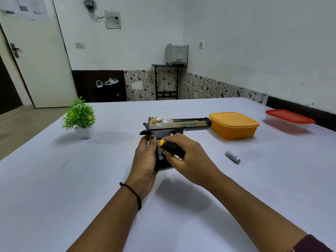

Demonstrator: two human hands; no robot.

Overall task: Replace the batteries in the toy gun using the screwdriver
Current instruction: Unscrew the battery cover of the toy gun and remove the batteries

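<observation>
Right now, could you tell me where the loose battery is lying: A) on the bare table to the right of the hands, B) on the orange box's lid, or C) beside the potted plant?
A: the battery lies alone on the table, to the right of the right hand that holds the screwdriver.

You have a matt black plastic gun (189, 124) with a gold-finish slide, a smooth plastic-handled screwdriver (171, 147), a shiny metal-cased battery (232, 156), and a smooth matt counter (91, 179)

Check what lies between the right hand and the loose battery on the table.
Nothing. The head view shows only bare white table between the right hand and the battery.
</observation>
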